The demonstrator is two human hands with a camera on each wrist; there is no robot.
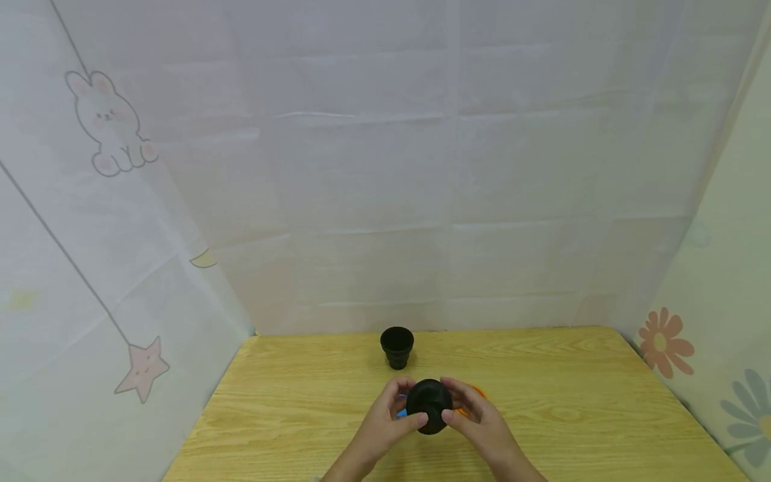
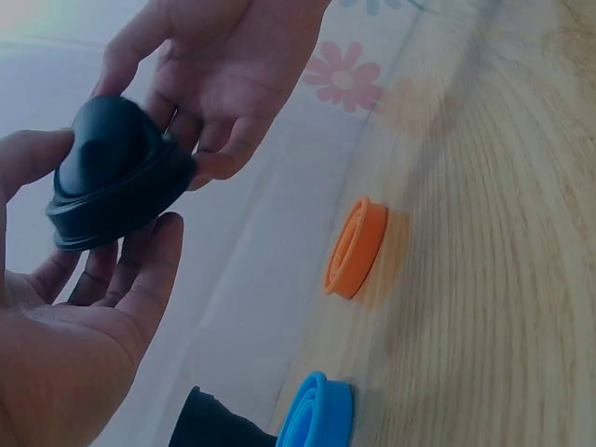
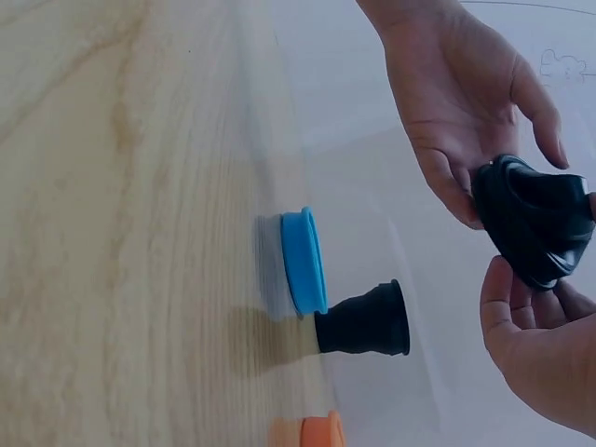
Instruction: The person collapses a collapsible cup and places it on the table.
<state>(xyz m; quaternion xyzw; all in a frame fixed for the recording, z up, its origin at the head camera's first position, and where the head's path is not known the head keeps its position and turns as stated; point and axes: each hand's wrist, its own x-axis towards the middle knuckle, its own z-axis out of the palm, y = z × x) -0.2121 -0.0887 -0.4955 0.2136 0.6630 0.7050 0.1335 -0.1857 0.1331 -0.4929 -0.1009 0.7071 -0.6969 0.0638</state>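
A black collapsible cup (image 1: 430, 406), flattened with its base side bulging unevenly, is held above the table between both hands. My left hand (image 1: 388, 418) grips its left side, thumb on the near face and fingers underneath. On the opposite side my right hand (image 1: 482, 423) holds the rim in a similar way. The left wrist view shows the dented dome of this cup (image 2: 112, 172) over a thick ringed rim. Beneath the hands lie a blue collapsed cup (image 3: 303, 261) and an orange collapsed cup (image 2: 358, 248), mostly hidden by the hands in the head view.
A second black cup (image 1: 397, 348), extended and upright with its wide mouth up, stands beyond the hands near the back of the wooden table (image 1: 289, 408). Pale printed cloth (image 1: 373, 167) hangs behind the table and along both sides.
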